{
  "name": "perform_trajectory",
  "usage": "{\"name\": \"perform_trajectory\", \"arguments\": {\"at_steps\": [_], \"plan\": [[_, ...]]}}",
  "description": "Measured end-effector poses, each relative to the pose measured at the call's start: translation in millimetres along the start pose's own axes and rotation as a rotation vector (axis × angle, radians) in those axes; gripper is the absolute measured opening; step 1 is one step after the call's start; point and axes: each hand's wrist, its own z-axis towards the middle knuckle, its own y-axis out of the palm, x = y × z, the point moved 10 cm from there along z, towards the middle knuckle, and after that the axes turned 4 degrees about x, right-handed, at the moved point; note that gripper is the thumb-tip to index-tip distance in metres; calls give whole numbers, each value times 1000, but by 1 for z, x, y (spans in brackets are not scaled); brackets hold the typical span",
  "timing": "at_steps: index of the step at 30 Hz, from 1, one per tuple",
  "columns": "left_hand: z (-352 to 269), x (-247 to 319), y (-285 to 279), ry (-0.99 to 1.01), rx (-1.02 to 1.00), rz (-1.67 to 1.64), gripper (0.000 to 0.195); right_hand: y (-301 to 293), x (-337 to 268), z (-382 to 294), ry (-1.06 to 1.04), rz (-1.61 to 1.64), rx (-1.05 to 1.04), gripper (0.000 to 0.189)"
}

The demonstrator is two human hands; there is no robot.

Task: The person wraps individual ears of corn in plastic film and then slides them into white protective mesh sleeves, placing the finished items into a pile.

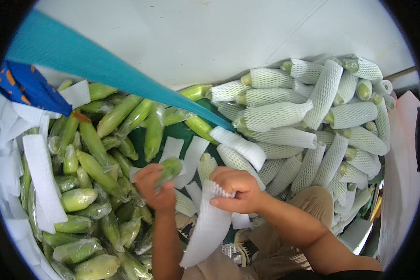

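My left hand (154, 190) grips a green ear of corn (170, 168), its husk on and clear film around it; the hand is slightly blurred. To its right, my right hand (239, 190) pinches the upper rim of a white foam net sleeve (208, 227), which hangs down over my lap and looks flat. Close by both hands lie loose flat sleeves (192, 157) and one ear in netting (207, 166). Film-wrapped ears (101, 175) are heaped on the left. A pile of ears in foam netting (276, 115) rises on the right.
A turquoise fabric band (108, 70) slants from upper left down to the middle. Blue patterned cloth (31, 84) and stacked white sleeves (7, 147) lie at the left edge. A pale wall (213, 42) stands behind. My knee (315, 203) touches the netted pile.
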Motion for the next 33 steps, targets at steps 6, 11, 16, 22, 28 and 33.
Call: {"name": "perform_trajectory", "arguments": {"at_steps": [6, 11, 16, 22, 28, 33], "plan": [[-77, -81, 25, -703, -23, -201, 45, 64, 83, 8, 611, 971, 158, 16], [-37, -6, 41, -452, -348, 8, 50, 45, 136, 10, 771, 1050, 368, 29], [-55, -24, 44, -1088, 143, -1086, 57, 54, 166, 2, 763, 934, 428, 22], [-140, -108, 38, -1441, 517, -961, 34, 36, 220, -7, 824, 361, 472, 16], [-157, -175, 57, -739, -183, 184, 43, 11, 232, -19, 360, -735, 163, 34], [-99, -120, 37, -768, -539, 38, 43, 77, 200, -26, 387, -641, -150, 96]]}}
